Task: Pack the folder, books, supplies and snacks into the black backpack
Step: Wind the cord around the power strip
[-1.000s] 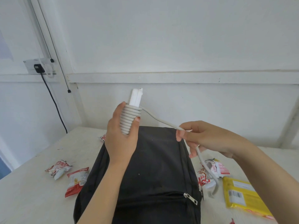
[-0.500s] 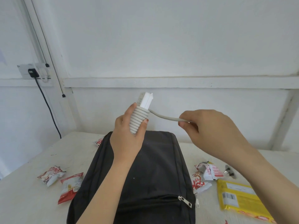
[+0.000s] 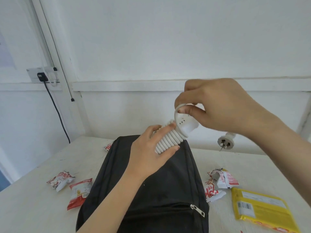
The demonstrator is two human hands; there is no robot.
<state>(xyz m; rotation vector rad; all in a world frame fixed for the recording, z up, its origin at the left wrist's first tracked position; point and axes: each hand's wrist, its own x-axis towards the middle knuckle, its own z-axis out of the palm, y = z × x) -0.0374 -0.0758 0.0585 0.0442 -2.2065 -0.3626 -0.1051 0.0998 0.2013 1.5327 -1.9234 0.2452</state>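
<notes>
Head view: a black backpack (image 3: pixel 151 182) lies flat on a white tabletop (image 3: pixel 33 207), straight ahead of the person. The zip across its near end is drawn shut, the metal zip pull (image 3: pixel 197 210) lying to the right. What is inside cannot be seen.

Above the bag's far end, the left hand (image 3: pixel 148 158) grips one white power strip (image 3: pixel 186 126), fingers and thumb curled round the cord (image 3: pixel 168 140) wound in tight coils about its body. The right hand (image 3: pixel 218 106) pinches a loop of that cord at the strip's upper end. One three-pin plug (image 3: pixel 224 142) hangs in the air below the right wrist, clear of the tabletop.

Red-and-white snack packets (image 3: pixel 60 180) are scattered around the bag. Two lie to its left, side by side. A third packet (image 3: pixel 108 146) peeks out at the bag's far left corner. At least two more sit in a small heap (image 3: pixel 223 180) just right of the bag. One yellow pack (image 3: pixel 259 209) with a barcode lies beside that heap, near the right edge.

On the left wall, one socket (image 3: pixel 42 76) holds a black plug with a dark lead running down.
</notes>
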